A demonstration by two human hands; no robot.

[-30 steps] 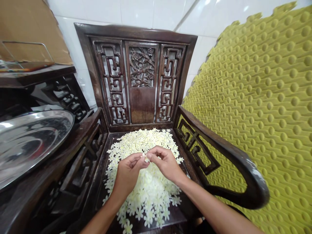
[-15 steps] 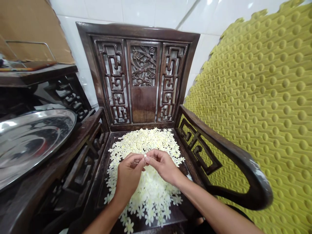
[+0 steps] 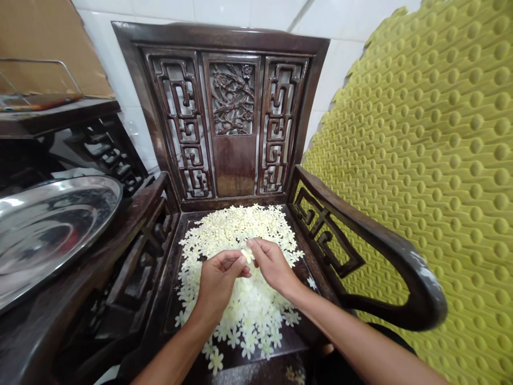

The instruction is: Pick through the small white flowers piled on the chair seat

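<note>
While the left hand [image 3: 218, 283] and right hand [image 3: 272, 264] work one small cream blossom [image 3: 247, 255] above a heap of loose blossoms [image 3: 240, 227], the step in hand looks like fine fingertip handling, one flower at a time. Right thumb and forefinger [image 3: 254, 245] seem to pinch it; left fingers [image 3: 236, 260] curl in beside it, contact too small to tell. Next move calls for that light pinch, not a full grip. Left forearm [image 3: 168, 358] and right forearm [image 3: 360, 342] angle in from the front edge of the seat. Heap sits mid-seat on a dark carved wooden armchair [image 3: 228, 40], spilling toward that edge. Steel tray [image 3: 48, 235] lies left of the armrest; nubbed yellow-green foam mat [image 3: 433, 160] stands right.
</note>
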